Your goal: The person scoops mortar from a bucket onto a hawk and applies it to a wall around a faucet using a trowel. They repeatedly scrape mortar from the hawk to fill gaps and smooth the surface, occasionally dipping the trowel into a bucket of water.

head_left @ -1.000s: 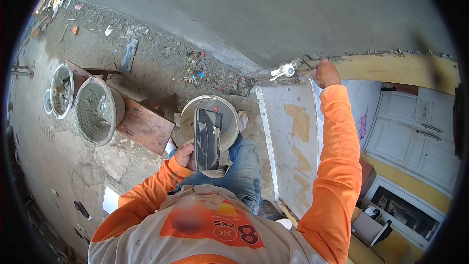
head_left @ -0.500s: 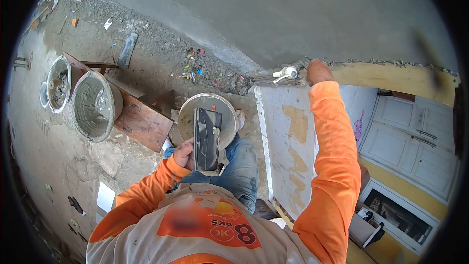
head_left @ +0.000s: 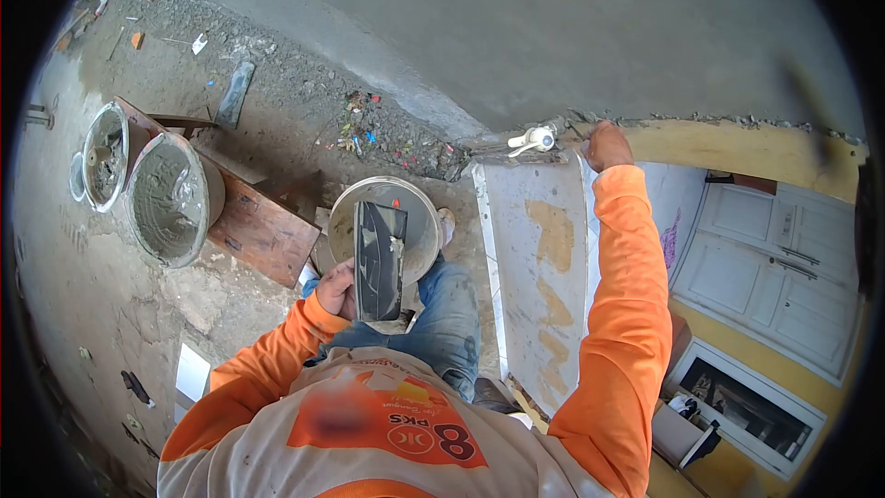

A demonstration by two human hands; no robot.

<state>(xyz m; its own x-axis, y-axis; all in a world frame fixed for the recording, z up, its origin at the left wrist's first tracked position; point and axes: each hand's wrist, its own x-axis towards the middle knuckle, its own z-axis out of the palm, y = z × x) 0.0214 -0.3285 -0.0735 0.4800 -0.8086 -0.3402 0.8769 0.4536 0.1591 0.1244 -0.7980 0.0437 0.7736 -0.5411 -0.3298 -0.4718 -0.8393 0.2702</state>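
My left hand is closed on a dark, flat rectangular float, held above a round bucket. My right hand is closed at the lower edge of the grey plastered wall, just right of a white tap. A thin tool seems to stick out from its fingers toward the wall edge, but what it is cannot be made out. Rough mortar clings along the edge above the yellowish strip.
Two mortar-smeared buckets stand at the left beside a wooden bench. Rubble and litter lie along the wall base. A white panel stands below the tap, with white cabinet doors at the right.
My right hand has shifted slightly down and turned, showing a bit of the thin tool. The float and my left hand stay over the bucket; the whole view has shifted a little.
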